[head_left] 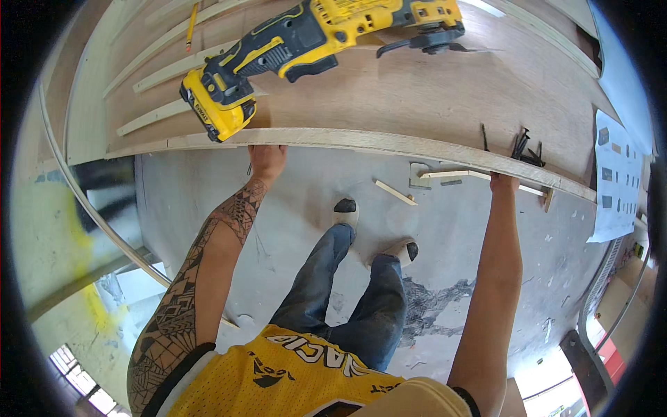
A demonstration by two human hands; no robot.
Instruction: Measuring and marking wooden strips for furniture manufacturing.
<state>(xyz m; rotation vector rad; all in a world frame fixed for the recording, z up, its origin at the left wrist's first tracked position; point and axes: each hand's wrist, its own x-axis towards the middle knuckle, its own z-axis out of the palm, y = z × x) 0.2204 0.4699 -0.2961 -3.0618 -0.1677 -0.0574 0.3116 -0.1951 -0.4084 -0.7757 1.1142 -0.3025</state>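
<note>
A pale wooden edge strip [361, 141] runs along the front of a brown plywood surface [417, 94]. Both of my arms reach forward to it. My left hand [267, 161] meets the underside of this edge left of centre, its fingers hidden beneath the wood. Farther right, my right hand [504, 182] goes under the same edge, and its fingers are hidden too. A yellow and black cordless oscillating multi-tool [326, 36] lies above my left hand, its battery end overlapping the edge. Several dark screws [528, 149] sit on the plywood near my right hand.
Thin wooden strips [177, 69] and a yellow pencil [191, 26] lie at the far left. Loose wood sticks [396, 192] rest on the grey floor [306, 187] around my feet. A printed sheet [613, 177] hangs at the right. A pale hose [90, 205] curves along the left.
</note>
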